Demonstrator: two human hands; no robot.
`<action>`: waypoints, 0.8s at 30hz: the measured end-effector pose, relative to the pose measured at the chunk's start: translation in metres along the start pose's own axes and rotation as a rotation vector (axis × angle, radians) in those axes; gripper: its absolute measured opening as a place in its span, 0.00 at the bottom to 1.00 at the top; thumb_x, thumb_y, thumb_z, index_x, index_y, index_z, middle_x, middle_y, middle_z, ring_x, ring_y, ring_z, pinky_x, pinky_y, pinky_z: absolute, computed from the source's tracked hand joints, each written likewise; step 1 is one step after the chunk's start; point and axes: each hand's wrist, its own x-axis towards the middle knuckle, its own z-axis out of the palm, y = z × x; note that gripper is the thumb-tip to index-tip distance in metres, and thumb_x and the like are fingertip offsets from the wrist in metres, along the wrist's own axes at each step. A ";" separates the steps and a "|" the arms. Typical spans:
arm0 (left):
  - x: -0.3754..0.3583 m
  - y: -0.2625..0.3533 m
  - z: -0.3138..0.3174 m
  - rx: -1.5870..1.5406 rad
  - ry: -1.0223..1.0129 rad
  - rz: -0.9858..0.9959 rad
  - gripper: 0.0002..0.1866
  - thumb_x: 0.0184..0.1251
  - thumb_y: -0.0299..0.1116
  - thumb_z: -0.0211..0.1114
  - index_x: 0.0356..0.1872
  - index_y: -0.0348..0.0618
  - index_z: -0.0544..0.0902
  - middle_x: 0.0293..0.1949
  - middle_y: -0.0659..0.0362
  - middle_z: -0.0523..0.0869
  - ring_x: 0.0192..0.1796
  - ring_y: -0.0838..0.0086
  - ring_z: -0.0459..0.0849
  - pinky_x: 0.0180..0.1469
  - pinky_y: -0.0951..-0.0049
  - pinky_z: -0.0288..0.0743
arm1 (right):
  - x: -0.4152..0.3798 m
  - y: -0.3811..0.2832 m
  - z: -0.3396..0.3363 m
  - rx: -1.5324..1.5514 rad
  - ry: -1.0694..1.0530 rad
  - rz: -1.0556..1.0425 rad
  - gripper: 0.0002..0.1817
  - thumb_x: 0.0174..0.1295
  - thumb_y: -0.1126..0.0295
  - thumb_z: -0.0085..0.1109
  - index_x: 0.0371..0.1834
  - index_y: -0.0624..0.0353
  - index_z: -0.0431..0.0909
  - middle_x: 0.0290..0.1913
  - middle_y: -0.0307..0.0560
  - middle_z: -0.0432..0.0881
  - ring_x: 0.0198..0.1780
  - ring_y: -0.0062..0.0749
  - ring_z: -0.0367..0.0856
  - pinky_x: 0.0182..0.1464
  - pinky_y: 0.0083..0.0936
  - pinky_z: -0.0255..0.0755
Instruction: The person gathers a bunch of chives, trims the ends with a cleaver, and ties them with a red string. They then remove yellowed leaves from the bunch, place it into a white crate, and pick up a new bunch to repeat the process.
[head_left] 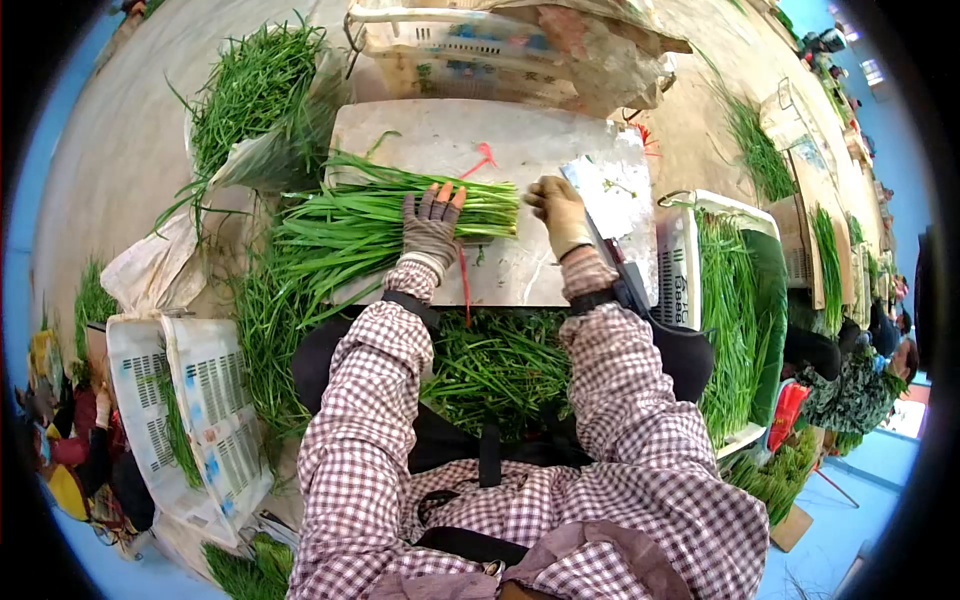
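A thick bundle of long green stalks lies across the pale board, its cut ends facing right. My left hand, in a striped glove with bare fingertips, rests on the bundle with fingers spread. A red tie runs beneath the bundle and shows above and below it. Just right of the cut ends is my right hand in a tan glove, its fingers curled; whatever they may hold is too small to tell. Beside that hand, a knife lies partly over a white patch on the board.
White crates with greens stand at the right and left. A large crate sits beyond the board. Loose greens lie below its near edge, and a heap rises at upper left. Other people are at both sides.
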 end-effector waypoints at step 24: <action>0.010 -0.005 0.003 0.048 -0.151 -0.006 0.52 0.44 0.46 0.70 0.70 0.54 0.47 0.70 0.62 0.51 0.72 0.65 0.48 0.69 0.49 0.39 | -0.064 -0.037 -0.035 0.097 0.008 -0.241 0.10 0.64 0.65 0.50 0.34 0.61 0.75 0.27 0.38 0.79 0.28 0.19 0.77 0.31 0.16 0.71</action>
